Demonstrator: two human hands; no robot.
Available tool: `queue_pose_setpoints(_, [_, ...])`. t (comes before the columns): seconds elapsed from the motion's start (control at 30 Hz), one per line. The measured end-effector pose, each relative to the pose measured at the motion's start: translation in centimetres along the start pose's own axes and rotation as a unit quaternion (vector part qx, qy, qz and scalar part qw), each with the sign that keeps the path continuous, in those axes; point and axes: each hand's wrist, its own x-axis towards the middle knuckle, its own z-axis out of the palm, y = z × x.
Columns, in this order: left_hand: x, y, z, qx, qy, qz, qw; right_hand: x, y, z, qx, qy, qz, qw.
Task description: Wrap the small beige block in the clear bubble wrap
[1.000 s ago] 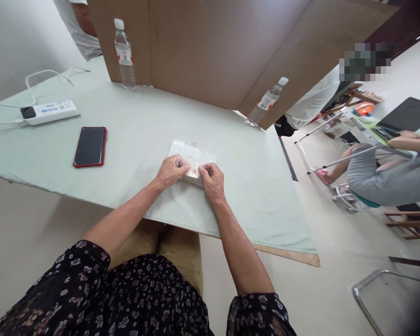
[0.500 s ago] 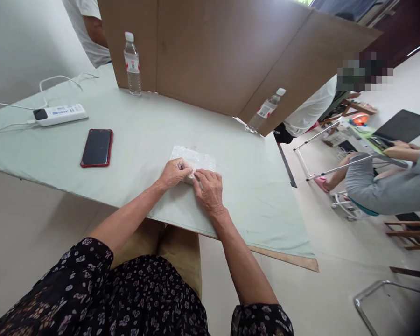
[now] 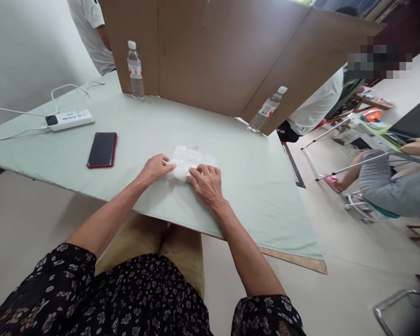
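A crumpled piece of clear bubble wrap (image 3: pixel 185 157) lies on the cloth-covered table in front of me. At its left edge is my left hand (image 3: pixel 155 168), thumb stretched to the wrap and a gap showing between thumb and index finger. My right hand (image 3: pixel 207 184) rests on the right part of the wrap, fingers bent and pressing it at the near edge. A small pale edge of something shows under the wrap by the right fingertips; what it is cannot be made out.
A red-cased phone (image 3: pixel 102 150) and a white power strip (image 3: pixel 70 120) with cables lie to the left. Water bottles (image 3: pixel 136 70) stand before a tall cardboard panel (image 3: pixel 210 56). On the right, a person in grey sits at a small table with a laptop (image 3: pixel 415 126).
My left hand has moved left, away from my right hand, and its pinch has loosened. The bubble wrap now spreads further left and near me. The right hand stays almost in place.
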Motion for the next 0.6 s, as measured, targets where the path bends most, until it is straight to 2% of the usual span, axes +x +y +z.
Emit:
queue_pose_setpoints(0.1, [-0.5,1.5,-0.7,0.05,-0.062,-0.074,0.994,-0.1,0.0,0.1,-0.01,0.006,-0.005,1.0])
queue_pose_setpoints(0.2, [-0.6,2.5,-0.5,0.056,-0.101,-0.109,0.987,-0.2,-0.1,0.2,-0.014,0.017,-0.006,1.0])
queue_pose_setpoints(0.33, [-0.3,2.2,0.5,-0.041,-0.104,-0.137,0.984,-0.3,-0.1,0.2,-0.012,0.016,-0.01,1.0])
queue_pose_setpoints(0.47, [0.0,1.5,0.9,-0.162,-0.111,-0.156,0.968,-0.3,-0.1,0.3,-0.008,0.014,-0.009,1.0])
queue_pose_setpoints(0.6, [0.3,1.7,0.8,-0.151,-0.136,-0.142,0.969,-0.3,-0.2,0.4,-0.012,0.022,-0.008,1.0])
